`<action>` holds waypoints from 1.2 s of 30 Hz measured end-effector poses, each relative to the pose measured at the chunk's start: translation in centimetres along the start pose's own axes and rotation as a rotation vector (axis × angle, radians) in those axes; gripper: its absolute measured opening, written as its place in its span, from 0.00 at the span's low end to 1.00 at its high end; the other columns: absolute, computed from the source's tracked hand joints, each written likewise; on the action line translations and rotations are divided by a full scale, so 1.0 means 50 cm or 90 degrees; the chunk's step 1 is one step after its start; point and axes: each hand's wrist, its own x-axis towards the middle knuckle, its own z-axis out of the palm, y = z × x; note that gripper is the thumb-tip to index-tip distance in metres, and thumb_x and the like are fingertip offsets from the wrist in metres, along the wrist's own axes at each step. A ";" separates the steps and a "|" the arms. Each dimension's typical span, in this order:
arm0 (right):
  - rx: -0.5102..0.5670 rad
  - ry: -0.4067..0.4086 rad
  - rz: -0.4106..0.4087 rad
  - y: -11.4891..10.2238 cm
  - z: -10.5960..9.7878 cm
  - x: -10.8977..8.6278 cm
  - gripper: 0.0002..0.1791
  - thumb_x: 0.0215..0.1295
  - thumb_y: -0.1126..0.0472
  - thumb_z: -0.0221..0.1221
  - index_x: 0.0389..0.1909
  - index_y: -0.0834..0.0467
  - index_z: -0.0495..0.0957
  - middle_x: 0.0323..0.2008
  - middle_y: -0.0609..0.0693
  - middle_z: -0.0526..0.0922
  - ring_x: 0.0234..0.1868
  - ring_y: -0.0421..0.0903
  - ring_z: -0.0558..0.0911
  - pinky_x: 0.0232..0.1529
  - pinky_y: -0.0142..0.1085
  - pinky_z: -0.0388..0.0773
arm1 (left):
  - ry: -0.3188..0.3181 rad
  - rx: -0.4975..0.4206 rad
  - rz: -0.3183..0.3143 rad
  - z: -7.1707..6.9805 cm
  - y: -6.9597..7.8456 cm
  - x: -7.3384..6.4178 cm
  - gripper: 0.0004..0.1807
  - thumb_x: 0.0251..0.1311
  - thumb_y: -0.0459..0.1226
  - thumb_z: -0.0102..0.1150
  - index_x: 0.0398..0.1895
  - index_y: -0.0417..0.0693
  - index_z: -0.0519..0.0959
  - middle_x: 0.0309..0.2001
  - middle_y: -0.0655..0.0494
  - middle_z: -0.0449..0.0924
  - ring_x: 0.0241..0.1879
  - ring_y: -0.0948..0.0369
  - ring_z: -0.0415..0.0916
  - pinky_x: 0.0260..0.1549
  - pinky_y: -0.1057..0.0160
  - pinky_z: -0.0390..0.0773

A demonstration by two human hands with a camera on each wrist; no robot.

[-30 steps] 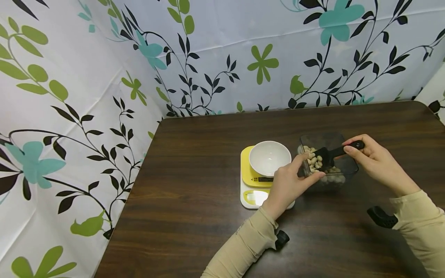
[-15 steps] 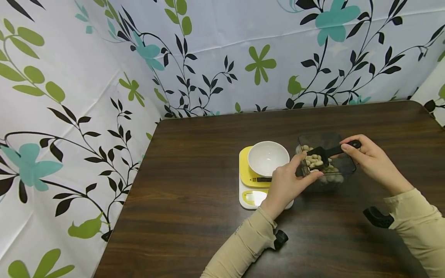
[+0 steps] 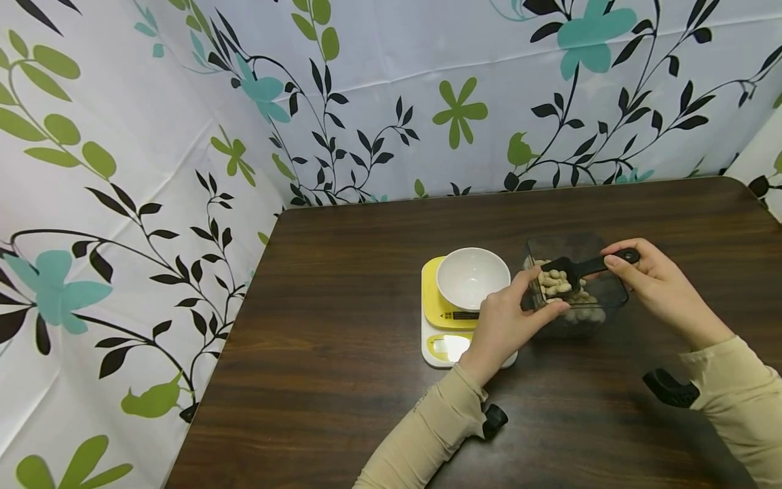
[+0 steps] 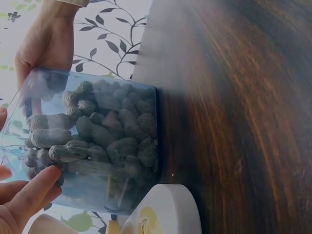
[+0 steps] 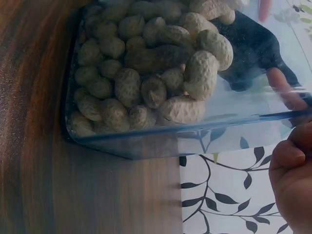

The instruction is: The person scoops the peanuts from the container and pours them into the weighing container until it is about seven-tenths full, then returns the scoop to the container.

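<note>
A clear plastic container (image 5: 209, 122) of unshelled peanuts (image 5: 126, 87) stands on the table to the right of a kitchen scale. My left hand (image 3: 504, 326) holds the container's near left corner, its thumb toward the front wall. Pinched by the handle between thumb and fingers of my right hand (image 3: 662, 288) is a black scoop (image 3: 592, 266). The scoop's head lies inside the container, with several peanuts on or against it. How many it carries cannot be made out. Part of the left wall is hidden behind my left fingers.
The yellow and white scale (image 3: 432, 302) bears a white bowl (image 3: 473, 278), close to the left of the container. Dark wooden table (image 3: 330, 326) extends to the left and front. A patterned curtain (image 3: 391, 68) hangs behind the table's far edge.
Inside the container, the scoop has shifted slightly, its head lifting and levelling among the peanuts. My left hand keeps its hold on the container; bowl and scale stay in place.
</note>
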 end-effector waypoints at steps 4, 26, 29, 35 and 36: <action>0.031 0.019 -0.001 -0.003 0.004 -0.004 0.13 0.72 0.60 0.46 0.48 0.37 0.62 0.14 0.33 0.70 0.09 0.42 0.53 0.11 0.37 0.50 | 0.004 0.005 -0.010 0.000 0.001 -0.001 0.37 0.55 0.56 0.59 0.66 0.53 0.64 0.16 0.60 0.75 0.11 0.78 0.62 0.17 0.82 0.63; 0.387 0.081 -0.039 0.013 0.014 -0.027 0.09 0.70 0.67 0.47 0.48 0.59 0.70 0.40 0.42 0.77 0.38 0.33 0.76 0.40 0.19 0.71 | -0.004 -0.007 -0.022 -0.002 0.003 0.001 0.37 0.55 0.56 0.58 0.68 0.56 0.63 0.13 0.62 0.66 0.06 0.71 0.52 0.10 0.75 0.57; 0.500 0.075 -0.078 0.021 0.018 -0.032 0.10 0.69 0.70 0.45 0.48 0.60 0.70 0.44 0.46 0.73 0.39 0.35 0.77 0.43 0.20 0.72 | -0.010 -0.012 -0.026 0.000 0.003 0.001 0.37 0.55 0.57 0.58 0.68 0.58 0.63 0.14 0.61 0.67 0.07 0.71 0.51 0.10 0.75 0.58; 0.560 0.097 -0.087 0.029 0.015 -0.042 0.11 0.69 0.70 0.45 0.47 0.61 0.72 0.41 0.48 0.74 0.38 0.36 0.77 0.43 0.21 0.71 | -0.017 -0.022 -0.028 0.001 0.003 0.000 0.37 0.56 0.57 0.57 0.68 0.57 0.62 0.16 0.59 0.69 0.06 0.70 0.50 0.10 0.74 0.58; 0.572 0.101 -0.089 0.030 0.014 -0.043 0.11 0.69 0.70 0.45 0.47 0.62 0.72 0.41 0.48 0.75 0.38 0.36 0.78 0.42 0.22 0.71 | -0.015 -0.019 -0.026 0.001 0.003 0.000 0.37 0.56 0.57 0.57 0.68 0.57 0.62 0.17 0.59 0.70 0.06 0.70 0.50 0.10 0.74 0.58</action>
